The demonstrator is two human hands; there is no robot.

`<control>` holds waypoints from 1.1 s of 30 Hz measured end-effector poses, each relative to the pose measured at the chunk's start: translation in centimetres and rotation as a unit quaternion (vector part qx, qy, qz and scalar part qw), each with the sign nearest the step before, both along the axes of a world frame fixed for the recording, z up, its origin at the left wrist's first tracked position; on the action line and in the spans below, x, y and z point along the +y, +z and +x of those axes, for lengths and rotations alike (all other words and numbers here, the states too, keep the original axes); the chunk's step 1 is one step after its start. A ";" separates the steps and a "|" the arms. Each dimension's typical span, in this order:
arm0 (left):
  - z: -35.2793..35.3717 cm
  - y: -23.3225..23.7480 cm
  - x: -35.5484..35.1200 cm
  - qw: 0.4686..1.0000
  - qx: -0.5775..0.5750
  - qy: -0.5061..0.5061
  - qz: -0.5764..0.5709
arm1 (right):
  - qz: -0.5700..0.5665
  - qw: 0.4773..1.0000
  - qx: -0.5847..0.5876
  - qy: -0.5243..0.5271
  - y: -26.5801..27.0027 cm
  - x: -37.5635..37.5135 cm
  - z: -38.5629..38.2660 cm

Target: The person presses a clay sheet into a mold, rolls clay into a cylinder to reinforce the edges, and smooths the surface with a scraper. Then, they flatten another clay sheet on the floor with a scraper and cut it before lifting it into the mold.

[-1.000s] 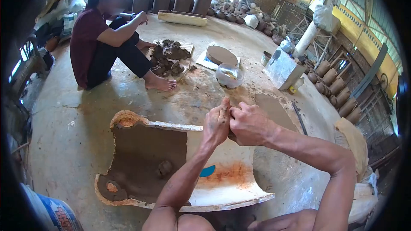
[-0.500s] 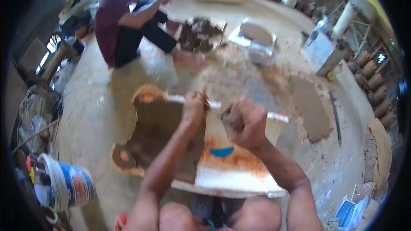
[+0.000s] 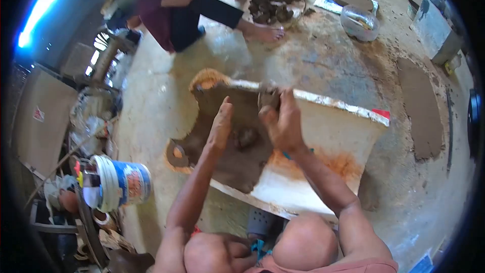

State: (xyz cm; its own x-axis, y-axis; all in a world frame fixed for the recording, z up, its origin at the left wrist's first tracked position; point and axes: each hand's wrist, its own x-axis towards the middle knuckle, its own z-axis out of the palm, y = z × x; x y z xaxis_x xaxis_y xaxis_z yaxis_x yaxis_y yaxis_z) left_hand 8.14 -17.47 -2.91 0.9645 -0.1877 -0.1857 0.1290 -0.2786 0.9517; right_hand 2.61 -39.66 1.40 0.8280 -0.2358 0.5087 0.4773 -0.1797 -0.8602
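A sheet of dark brown wet clay (image 3: 217,167) covers the left part of a white board (image 3: 323,106) in front of my knees. My right hand (image 3: 284,124) is closed around a lump of clay (image 3: 268,99) near the board's far edge. Over the clay sheet, my left hand (image 3: 220,125) is open, its fingers straight and pointing away from me. Between the hands, a small clay lump (image 3: 246,138) sits on the sheet. A teal piece (image 3: 287,155) shows partly from behind my right wrist.
Another person (image 3: 177,20) sits on the floor beyond the board, near a pile of dark clay (image 3: 275,2). A flat clay slab (image 3: 419,106) lies to the right. A blue-and-white bucket (image 3: 129,182) stands at left; a clear plastic tub (image 3: 359,23) is farther back.
My view has tilted down and turned left. My left hand's fingers have straightened. The right hand, still gripping clay, is now over the clay sheet's edge. A small lump now shows on the sheet.
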 end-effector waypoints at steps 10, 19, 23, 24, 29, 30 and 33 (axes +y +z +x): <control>-3.5 10.5 -4.9 0.883 0.064 -0.061 -0.461 | -0.064 0.996 -0.061 0.009 4.5 -0.1 1.2; -3.8 16.7 -9.6 0.921 -0.240 -0.100 -0.291 | 0.000 0.984 -0.130 0.124 8.8 2.6 -0.9; -6.1 17.5 -11.2 0.932 -0.210 -0.199 -0.217 | -0.004 0.991 -0.095 0.096 9.6 0.8 -0.2; -6.4 17.7 -11.3 0.928 -0.195 -0.227 -0.221 | -0.022 0.991 -0.108 0.071 10.0 0.7 -0.3; -2.6 18.2 -10.8 0.910 -0.295 -0.131 -0.262 | -0.067 0.974 -0.202 0.073 11.3 2.0 -3.0; -2.9 17.9 -10.7 0.911 -0.290 -0.128 -0.265 | -0.070 0.975 -0.196 0.075 10.9 2.2 -2.8; -3.8 17.2 -10.1 0.908 -0.323 -0.174 -0.203 | -0.129 0.973 -0.171 0.081 10.4 1.6 0.1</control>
